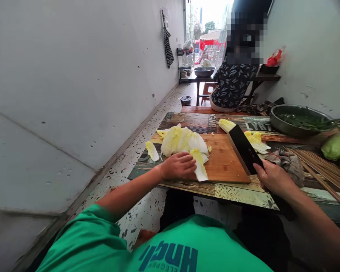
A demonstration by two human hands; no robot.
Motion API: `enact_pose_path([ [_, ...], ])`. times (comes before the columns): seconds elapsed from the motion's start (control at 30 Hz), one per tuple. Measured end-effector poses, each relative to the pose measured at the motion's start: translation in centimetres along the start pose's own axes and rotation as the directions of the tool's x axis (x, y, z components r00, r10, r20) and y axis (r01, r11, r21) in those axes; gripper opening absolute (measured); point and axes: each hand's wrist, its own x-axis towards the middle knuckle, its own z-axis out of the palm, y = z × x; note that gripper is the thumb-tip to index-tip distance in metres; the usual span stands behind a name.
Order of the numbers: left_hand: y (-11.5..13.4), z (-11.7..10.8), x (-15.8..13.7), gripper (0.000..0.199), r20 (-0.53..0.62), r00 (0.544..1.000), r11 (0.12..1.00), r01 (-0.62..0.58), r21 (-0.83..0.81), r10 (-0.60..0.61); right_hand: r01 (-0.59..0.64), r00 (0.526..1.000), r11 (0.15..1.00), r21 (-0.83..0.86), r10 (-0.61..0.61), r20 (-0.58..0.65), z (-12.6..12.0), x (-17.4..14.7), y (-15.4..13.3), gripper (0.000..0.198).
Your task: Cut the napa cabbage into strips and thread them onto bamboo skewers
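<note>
My right hand (274, 176) is wrapped round the handle of a dark cleaver (245, 149), its broad blade tilted over the right side of the wooden cutting board (226, 160). My left hand (179, 166) is at the board's front left, fingers together and bent against a yellow-white napa cabbage leaf (200, 166); its thumb is hidden. Just behind that hand lies a pile of napa cabbage leaves (184, 140). One loose leaf (152, 151) rests left of the pile. Past the blade is a small napa cabbage heart (226, 125), with more yellow leaves (255, 141) to its right.
On the right stand a metal basin (299, 121) of greens, a crumpled grey cloth (286, 164), thin wooden sticks (325, 170) and pale green vegetables (334, 146). A person (235, 83) sits beyond the table, near another basin (204, 71). A wall (73, 75) runs along the left.
</note>
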Motion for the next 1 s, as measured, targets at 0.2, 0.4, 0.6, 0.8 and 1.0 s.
enact_pose_path([
  [0.2,3.5,5.3,9.3,0.025,0.094,0.979,0.983,0.183,-0.007,-0.181,0.032,0.980,0.979,-0.201,-0.071,-0.188,-1.7,-2.4,0.9,0.024],
  [0.4,4.7,9.2,11.5,0.026,0.266,0.945,0.957,0.238,-0.165,-0.189,0.143,0.990,0.925,-0.352,-0.137,0.042,-3.5,-3.8,-1.3,0.022],
  [0.6,4.7,9.1,11.2,0.025,0.304,0.943,0.950,0.211,-0.230,-0.136,0.175,0.984,0.903,-0.393,-0.146,0.102,-2.1,-2.7,-1.5,0.027],
  [0.8,4.7,9.5,11.2,0.029,0.282,0.951,0.943,0.206,-0.263,-0.129,0.214,0.970,0.918,-0.334,-0.160,0.181,-1.9,-1.8,-0.8,0.028],
  [1.0,4.8,9.5,11.2,0.025,0.298,0.944,0.938,0.224,-0.266,-0.141,0.156,0.954,0.947,-0.280,-0.072,0.290,-2.8,-1.1,-2.5,0.029],
])
